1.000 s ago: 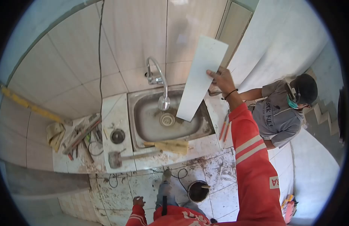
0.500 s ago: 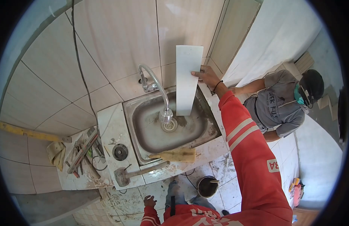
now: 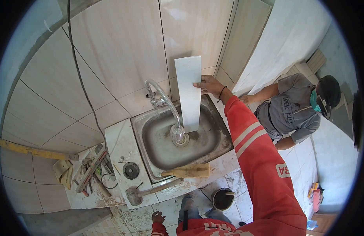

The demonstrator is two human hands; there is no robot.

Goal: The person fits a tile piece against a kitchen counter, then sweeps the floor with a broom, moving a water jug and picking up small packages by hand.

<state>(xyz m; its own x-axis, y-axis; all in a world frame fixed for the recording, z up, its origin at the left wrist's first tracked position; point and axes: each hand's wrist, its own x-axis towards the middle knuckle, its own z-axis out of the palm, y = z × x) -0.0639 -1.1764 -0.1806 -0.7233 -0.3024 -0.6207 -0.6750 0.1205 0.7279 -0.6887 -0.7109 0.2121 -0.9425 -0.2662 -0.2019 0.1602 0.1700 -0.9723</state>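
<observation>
My right hand (image 3: 210,85) grips a long white tile strip (image 3: 190,100) by its right edge, thumb on its front face. The strip stands upright over the steel sink (image 3: 162,151), its lower end near the drain. Left of the strip, a flexible faucet (image 3: 166,94) arches down, and its spray head (image 3: 177,133) hangs over the drain. Low in the view, my left hand (image 3: 158,217) hangs beside my leg, below the counter, holding nothing, with its fingers loosely apart.
A mallet (image 3: 134,196) and a yellowish sponge-like piece (image 3: 190,170) lie along the counter's front edge. Tools (image 3: 89,173) are heaped at left, near a yellow level (image 3: 32,149). A bucket (image 3: 222,199) stands on the floor. A co-worker (image 3: 292,106) stands at right.
The tile strip and my right hand have shifted left and slightly down relative to the sink, and the strip tilts a little more. The whole view has moved slightly.
</observation>
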